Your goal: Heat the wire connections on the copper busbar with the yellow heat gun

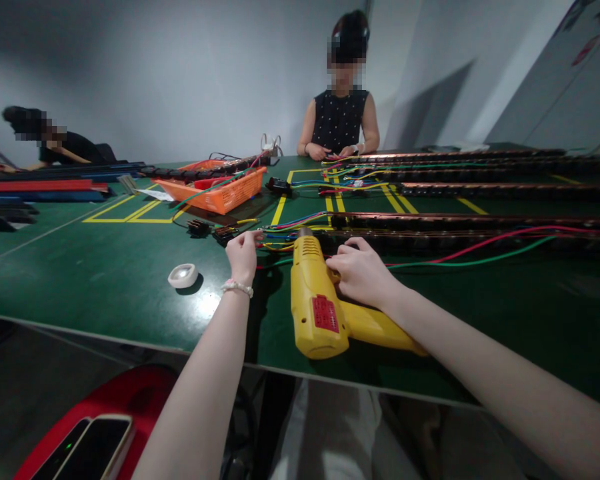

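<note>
Head view shows the left hand (243, 255) pinching thin wires (279, 247) over the smooth green table (130, 287); a rounded yellow plastic heat gun (307, 287) lies beside the curled right hand (363, 272), whose grip cannot be told.

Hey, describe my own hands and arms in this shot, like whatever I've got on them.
Your left hand and right hand are ungloved, and no sleeves show. A pale, bumpy bracelet, perhaps beaded, is worn on the left side; no bracelet or watch shows on the right.
</note>
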`<state>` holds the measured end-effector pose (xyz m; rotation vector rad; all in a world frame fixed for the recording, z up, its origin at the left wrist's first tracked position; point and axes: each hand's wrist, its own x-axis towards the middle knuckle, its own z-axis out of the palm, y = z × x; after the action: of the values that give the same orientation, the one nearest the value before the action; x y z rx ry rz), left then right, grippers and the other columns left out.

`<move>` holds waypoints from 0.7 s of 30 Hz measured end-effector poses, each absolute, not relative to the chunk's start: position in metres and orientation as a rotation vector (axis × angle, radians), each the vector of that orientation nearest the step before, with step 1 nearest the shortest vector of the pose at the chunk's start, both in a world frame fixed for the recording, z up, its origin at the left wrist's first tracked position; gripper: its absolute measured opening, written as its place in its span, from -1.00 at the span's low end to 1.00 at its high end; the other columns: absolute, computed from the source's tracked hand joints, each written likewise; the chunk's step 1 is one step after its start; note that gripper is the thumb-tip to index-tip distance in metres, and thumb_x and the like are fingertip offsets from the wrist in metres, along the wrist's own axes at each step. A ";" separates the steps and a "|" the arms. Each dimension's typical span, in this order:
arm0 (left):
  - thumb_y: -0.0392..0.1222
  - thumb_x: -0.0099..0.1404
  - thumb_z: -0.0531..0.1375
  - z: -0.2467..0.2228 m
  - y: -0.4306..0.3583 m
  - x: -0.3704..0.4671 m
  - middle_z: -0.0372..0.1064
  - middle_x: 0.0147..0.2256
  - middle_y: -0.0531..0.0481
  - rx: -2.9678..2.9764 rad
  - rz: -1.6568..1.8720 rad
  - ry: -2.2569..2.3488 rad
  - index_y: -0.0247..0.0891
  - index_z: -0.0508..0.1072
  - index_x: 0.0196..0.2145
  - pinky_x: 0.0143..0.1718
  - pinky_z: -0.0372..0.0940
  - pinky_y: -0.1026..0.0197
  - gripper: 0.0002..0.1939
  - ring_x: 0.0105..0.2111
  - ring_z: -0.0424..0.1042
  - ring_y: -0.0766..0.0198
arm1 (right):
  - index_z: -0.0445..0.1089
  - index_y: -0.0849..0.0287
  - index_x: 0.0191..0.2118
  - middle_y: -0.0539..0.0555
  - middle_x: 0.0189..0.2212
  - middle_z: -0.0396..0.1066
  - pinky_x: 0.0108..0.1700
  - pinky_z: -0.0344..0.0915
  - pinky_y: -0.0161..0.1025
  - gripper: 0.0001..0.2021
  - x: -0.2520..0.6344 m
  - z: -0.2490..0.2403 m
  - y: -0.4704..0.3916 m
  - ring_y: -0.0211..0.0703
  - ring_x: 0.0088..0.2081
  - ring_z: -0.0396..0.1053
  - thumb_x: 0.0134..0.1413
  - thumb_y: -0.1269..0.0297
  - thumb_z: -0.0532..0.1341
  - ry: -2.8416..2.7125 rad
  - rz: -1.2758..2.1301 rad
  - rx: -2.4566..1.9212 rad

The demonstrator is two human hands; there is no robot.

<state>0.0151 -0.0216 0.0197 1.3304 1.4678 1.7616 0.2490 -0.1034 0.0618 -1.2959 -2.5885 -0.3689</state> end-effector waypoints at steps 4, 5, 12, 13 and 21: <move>-0.14 0.14 0.00 0.020 -0.022 0.017 0.52 -0.45 -0.11 1.331 1.769 1.472 -0.35 0.58 -0.39 -0.37 0.31 0.26 -0.63 -0.43 0.45 0.25 | 0.39 0.17 -0.50 0.04 -0.52 0.41 0.05 -0.08 -0.15 -0.90 0.249 0.062 -0.103 -0.17 -0.32 0.28 -0.19 0.43 0.13 -2.591 -0.387 -1.303; -0.14 0.14 0.00 0.021 -0.022 0.017 0.52 -0.45 -0.11 1.333 1.772 1.475 -0.35 0.58 -0.39 -0.37 0.31 0.26 -0.63 -0.43 0.45 0.25 | 0.39 0.17 -0.50 0.04 -0.52 0.41 0.05 -0.09 -0.14 -0.90 0.248 0.062 -0.103 -0.17 -0.32 0.28 -0.20 0.43 0.13 -2.591 -0.391 -1.307; -0.14 0.14 0.00 0.023 -0.026 0.017 0.53 -0.43 -0.12 1.325 1.750 1.489 -0.37 0.59 -0.37 -0.36 0.31 0.26 -0.61 -0.42 0.45 0.25 | 0.43 0.20 -0.46 0.08 -0.49 0.43 0.03 -0.09 -0.11 -0.86 0.226 0.063 -0.097 -0.13 -0.29 0.27 -0.22 0.43 0.13 -2.640 -0.388 -1.252; -0.13 0.14 0.01 0.023 -0.026 0.017 0.53 -0.41 -0.12 1.327 1.748 1.488 -0.37 0.59 -0.35 -0.36 0.31 0.26 -0.61 -0.41 0.45 0.25 | 0.43 0.20 -0.45 0.09 -0.49 0.43 0.03 -0.08 -0.10 -0.85 0.221 0.063 -0.095 -0.13 -0.28 0.27 -0.22 0.42 0.14 -2.647 -0.385 -1.237; -0.02 0.20 -0.01 0.020 -0.022 0.012 0.54 -0.36 -0.18 1.294 1.714 1.497 -0.39 0.58 -0.34 -0.37 0.31 0.24 -0.54 -0.43 0.45 0.23 | 0.46 0.25 -0.36 0.14 -0.38 0.49 0.09 -0.15 -0.05 -0.82 0.188 0.066 -0.093 -0.06 -0.20 0.29 -0.14 0.41 0.14 -2.668 -0.364 -1.128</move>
<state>0.0118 -0.0218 0.0200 1.2944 1.4974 1.7140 0.1882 -0.0931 0.0658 -1.1277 -2.6685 -0.3637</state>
